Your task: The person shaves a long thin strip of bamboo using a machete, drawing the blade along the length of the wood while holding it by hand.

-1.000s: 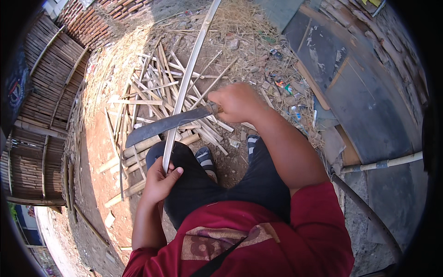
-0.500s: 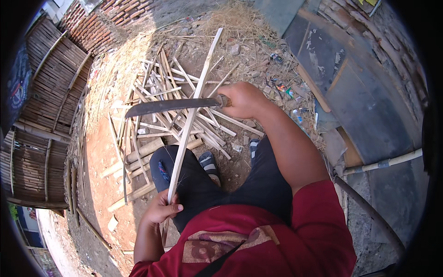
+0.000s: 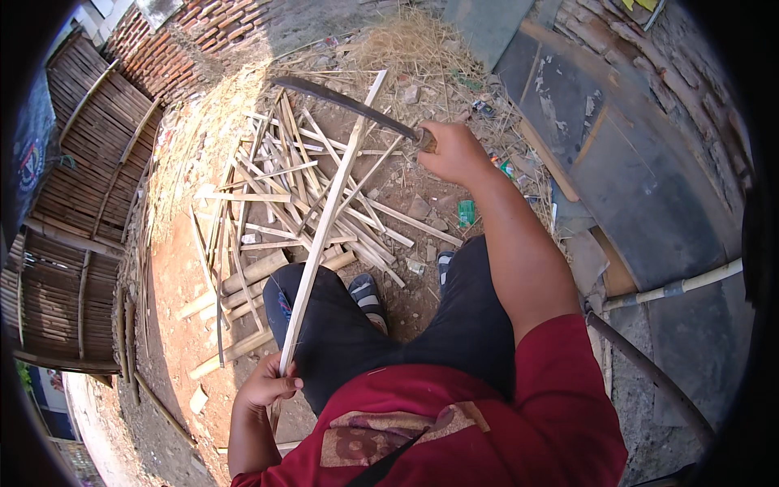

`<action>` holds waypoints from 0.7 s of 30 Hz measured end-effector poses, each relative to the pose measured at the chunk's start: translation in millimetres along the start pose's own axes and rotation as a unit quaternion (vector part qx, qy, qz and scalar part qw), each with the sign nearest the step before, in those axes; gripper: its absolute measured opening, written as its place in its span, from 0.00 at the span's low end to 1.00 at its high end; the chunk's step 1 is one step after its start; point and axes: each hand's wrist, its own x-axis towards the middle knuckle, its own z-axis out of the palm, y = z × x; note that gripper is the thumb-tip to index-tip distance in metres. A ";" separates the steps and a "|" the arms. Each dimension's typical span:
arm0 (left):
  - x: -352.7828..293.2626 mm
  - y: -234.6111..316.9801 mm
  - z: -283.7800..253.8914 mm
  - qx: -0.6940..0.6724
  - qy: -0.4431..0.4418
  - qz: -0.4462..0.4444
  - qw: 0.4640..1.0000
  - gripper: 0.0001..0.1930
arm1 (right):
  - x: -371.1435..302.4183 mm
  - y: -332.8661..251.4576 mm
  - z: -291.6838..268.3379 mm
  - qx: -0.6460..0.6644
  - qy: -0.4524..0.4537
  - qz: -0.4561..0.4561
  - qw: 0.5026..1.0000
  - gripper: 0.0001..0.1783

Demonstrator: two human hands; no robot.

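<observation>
My left hand [image 3: 266,385] grips the near end of a long pale split-bamboo strip [image 3: 326,215]. The strip slants up and away across my left knee, its far end over the ground ahead. In my right hand [image 3: 456,151], fingers wrapped round the handle, is a machete [image 3: 349,103] with a long dark blade. Its blade points left and crosses the strip near the far end; whether the two touch I cannot tell. Beneath and beyond the strip lies a loose pile of split bamboo strips [image 3: 284,174].
Thick bamboo poles [image 3: 235,296] lie left of my knee. A woven bamboo wall [image 3: 101,146] stands at the left and a brick wall [image 3: 191,40] at the far left. Dark boards [image 3: 641,187] lean at the right. Dry straw [image 3: 410,40] and litter lie ahead.
The machete has moved away from me along the strip, toward its far end, and its tip now points farther up. My left hand has shifted slightly left and nearer, still holding the strip.
</observation>
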 end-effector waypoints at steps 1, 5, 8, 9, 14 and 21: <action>-4.7 -2.3 -3.6 -0.012 -0.008 -0.009 1.000 0.17 | 3.3 13.0 -3.6 0.008 0.038 0.015 0.999 0.21; -9.3 -15.3 -5.4 -0.042 -0.020 -0.011 0.999 0.17 | -11.0 -8.7 9.9 0.017 0.033 -0.079 0.996 0.20; -3.7 -16.8 -7.1 -0.034 -0.019 -0.012 0.999 0.16 | -23.0 -50.3 12.4 -0.071 -0.092 -0.169 0.979 0.20; -3.3 -15.1 -6.6 -0.028 -0.016 -0.009 0.999 0.16 | -24.3 -54.9 12.8 -0.102 -0.113 -0.202 0.968 0.20; -7.4 -15.4 -13.2 -0.045 -0.010 -0.006 0.999 0.16 | -9.1 -17.8 -6.3 0.029 -0.025 0.018 0.999 0.23; -3.6 -21.0 -17.5 -0.049 -0.057 -0.013 0.997 0.16 | -10.3 22.6 -18.9 0.352 -0.030 0.109 0.929 0.27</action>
